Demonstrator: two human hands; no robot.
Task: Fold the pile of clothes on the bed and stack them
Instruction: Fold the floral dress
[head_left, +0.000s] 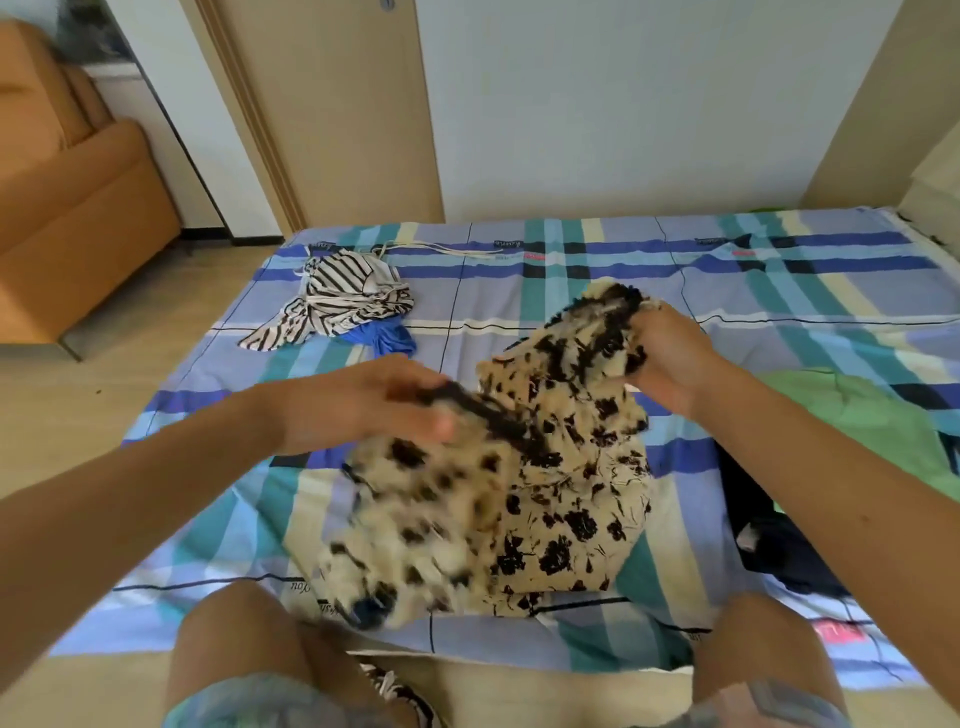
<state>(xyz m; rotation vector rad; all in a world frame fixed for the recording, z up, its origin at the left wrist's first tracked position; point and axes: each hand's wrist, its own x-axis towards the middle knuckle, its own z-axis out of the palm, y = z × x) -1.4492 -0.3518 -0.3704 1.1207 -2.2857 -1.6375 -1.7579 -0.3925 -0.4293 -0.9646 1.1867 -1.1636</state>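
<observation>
A: So, where is the spotted top (545, 493)?
B: Mid-bed (519, 270), its far end lifted clear of the plaid cover and its near end lying toward the bed's front edge.
A: And the hands?
B: The right hand (670, 358) has its fingers curled round a bunched end of the spotted top, held up. The left hand (363, 402) meets a dark edge of it; blur hides whether those fingers grip.
A: What else is on the bed?
B: A striped top (343, 296) lies crumpled far left over a blue cloth (384, 338). A green cloth (857, 415) and a dark cloth (779, 545) lie right, by the forearm.
</observation>
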